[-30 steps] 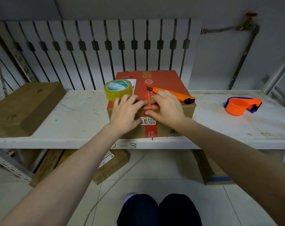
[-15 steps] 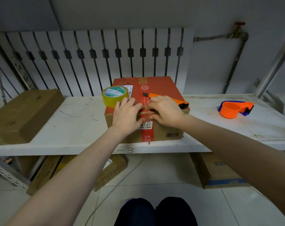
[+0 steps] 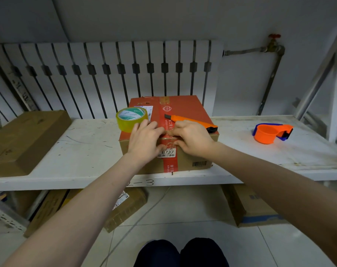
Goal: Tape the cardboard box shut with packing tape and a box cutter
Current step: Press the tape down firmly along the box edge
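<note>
Both bare forearms reaching forward and converging. Left hand (image 3: 146,140) laid palm down, fingers spread and flat, fingertips pointing toward the right hand (image 3: 192,139). Right hand palm down too, fingers curled inward, thumb tucked below, its fingertips nearly meeting the left's. Neither grip closed around anything; both pressing flat. Knees visible below, between the arms.
</note>
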Demonstrator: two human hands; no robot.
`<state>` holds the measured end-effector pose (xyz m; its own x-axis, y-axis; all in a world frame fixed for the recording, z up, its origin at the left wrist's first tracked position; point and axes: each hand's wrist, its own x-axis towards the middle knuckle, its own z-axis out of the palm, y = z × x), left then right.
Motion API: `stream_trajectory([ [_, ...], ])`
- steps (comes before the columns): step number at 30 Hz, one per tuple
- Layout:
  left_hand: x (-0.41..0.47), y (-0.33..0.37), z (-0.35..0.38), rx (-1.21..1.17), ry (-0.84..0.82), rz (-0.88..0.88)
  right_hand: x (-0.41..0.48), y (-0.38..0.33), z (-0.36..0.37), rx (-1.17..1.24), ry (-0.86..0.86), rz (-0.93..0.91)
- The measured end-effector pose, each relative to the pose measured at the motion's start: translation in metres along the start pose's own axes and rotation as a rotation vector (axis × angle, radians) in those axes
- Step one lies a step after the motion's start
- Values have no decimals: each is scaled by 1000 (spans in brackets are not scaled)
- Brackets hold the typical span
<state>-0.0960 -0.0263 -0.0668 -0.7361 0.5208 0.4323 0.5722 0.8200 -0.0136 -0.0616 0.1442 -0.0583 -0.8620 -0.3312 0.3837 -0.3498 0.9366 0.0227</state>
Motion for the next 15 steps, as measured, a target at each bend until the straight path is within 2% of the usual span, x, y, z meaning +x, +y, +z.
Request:
stream_trajectory([
  [3,4,-1,-5,-21,-38,10,2,-4,1,-100,-4,0],
  [6,7,-7,-9,-13,-73,28,1,-13,16,-154,20,81],
  [10,6,-7,-9,1,-69,23,1,-13,19,-100,81,105],
  [15,2,-7,-7,3,-59,6,6,-5,-3,43,-12,64],
])
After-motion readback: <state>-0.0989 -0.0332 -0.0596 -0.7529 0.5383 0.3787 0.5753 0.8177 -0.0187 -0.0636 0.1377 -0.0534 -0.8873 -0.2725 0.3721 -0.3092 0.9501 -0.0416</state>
